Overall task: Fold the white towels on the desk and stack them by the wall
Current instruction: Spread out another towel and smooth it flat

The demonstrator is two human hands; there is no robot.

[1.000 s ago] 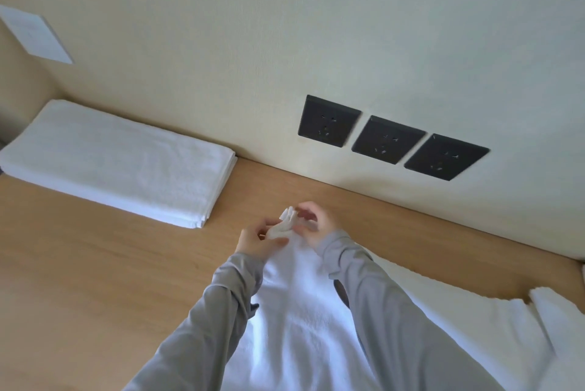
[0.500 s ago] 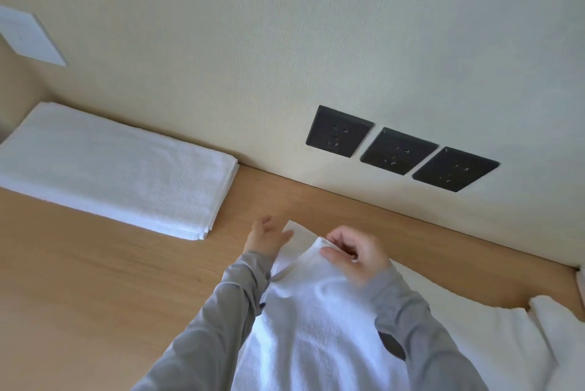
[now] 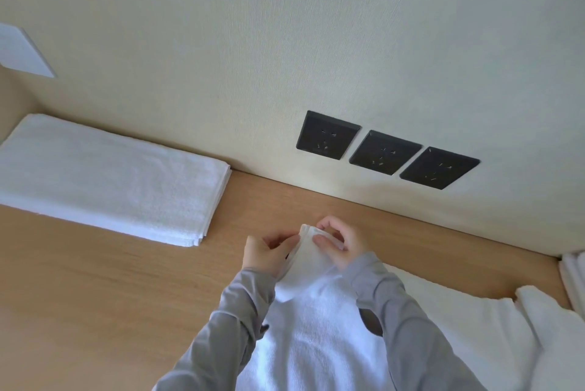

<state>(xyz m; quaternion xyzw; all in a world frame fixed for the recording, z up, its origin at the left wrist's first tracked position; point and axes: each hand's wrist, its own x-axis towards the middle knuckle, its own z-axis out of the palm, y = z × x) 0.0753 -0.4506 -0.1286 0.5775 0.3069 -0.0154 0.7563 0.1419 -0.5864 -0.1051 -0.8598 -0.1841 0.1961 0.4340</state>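
Observation:
A white towel (image 3: 319,321) hangs down from both my hands over the wooden desk (image 3: 95,302), its top corner bunched between them. My left hand (image 3: 267,253) grips the towel's left edge just under the corner. My right hand (image 3: 340,242) pinches the corner from the right, thumb on the cloth. A folded stack of white towels (image 3: 107,181) lies flat against the wall at the left. More loose white towel (image 3: 493,327) is spread on the desk to the right of my arms.
Three black wall sockets (image 3: 384,151) sit in a row on the wall above the desk's back edge. A white plate (image 3: 22,52) is fixed to the wall at the far left. Another white bundle (image 3: 574,276) shows at the right edge.
My hands spread apart along the towel's edge half a second ago, then came back together; now both hold its corner raised near the wall.

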